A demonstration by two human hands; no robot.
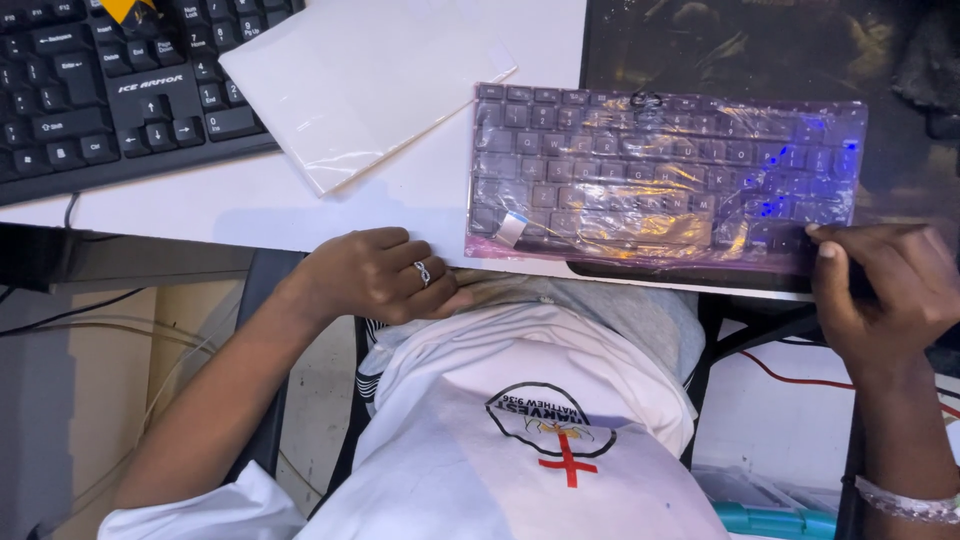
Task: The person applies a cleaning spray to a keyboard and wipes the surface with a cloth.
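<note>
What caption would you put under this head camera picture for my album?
Right hand grips a grey laptop keyboard in shiny clear plastic wrap at the white desk's edge; ringed left hand rests beside it.

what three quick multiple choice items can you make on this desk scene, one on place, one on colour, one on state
1. Where does the bagged laptop keyboard lie?
A. at the table's near edge, partly on the dark mat
B. on the floor
C. on top of the black desktop keyboard

2. What colour is the sheet pack beside the black keyboard?
A. red
B. white
C. green

3. What is the right hand doing?
A. hanging away from the table
B. pressing keys on the black keyboard
C. gripping the bagged keyboard's near right corner

Answers: 1 A, it overlaps mat and white table. 2 B, its surface is plain white. 3 C, the thumb lies on the bag's corner, while the left hand rests at the table edge.
</note>
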